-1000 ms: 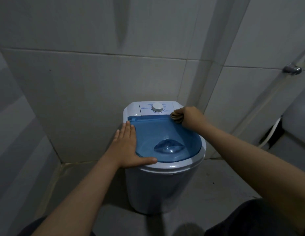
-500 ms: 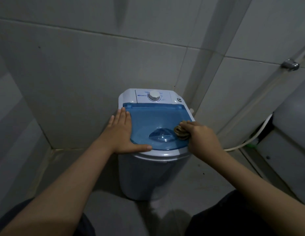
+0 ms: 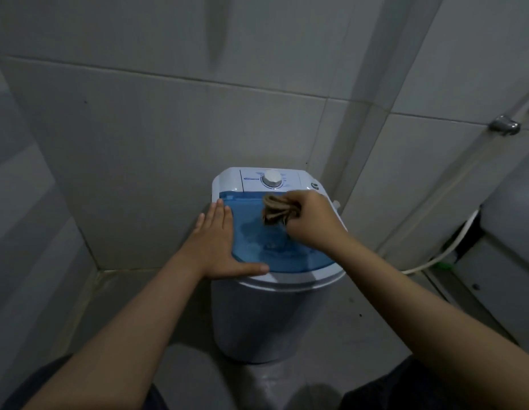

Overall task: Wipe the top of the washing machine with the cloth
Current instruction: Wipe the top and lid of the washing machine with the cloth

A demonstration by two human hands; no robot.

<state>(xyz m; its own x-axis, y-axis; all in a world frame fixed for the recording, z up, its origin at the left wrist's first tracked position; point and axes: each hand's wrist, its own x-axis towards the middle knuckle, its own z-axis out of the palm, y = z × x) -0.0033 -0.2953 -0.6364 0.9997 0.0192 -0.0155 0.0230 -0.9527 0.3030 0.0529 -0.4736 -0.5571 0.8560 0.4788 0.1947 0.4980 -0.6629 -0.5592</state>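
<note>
A small white washing machine point(image 3: 275, 318) stands against the tiled wall. It has a clear blue lid point(image 3: 251, 247) and a white dial point(image 3: 271, 179) on its back panel. My left hand point(image 3: 219, 247) lies flat on the lid's left edge, fingers together and thumb spread along the front rim. My right hand point(image 3: 312, 221) holds a bunched brown cloth point(image 3: 276, 213) against the back half of the lid, just in front of the dial panel.
Grey tiled walls close in behind and on the left. A white hose point(image 3: 443, 250) runs along the floor to the right of the machine, below a metal wall fitting point(image 3: 504, 127). A grey unit point(image 3: 508, 261) stands at the far right.
My right hand has carried the cloth from the lid's front right up to its back middle. The left hand has kept its place on the lid's left edge.
</note>
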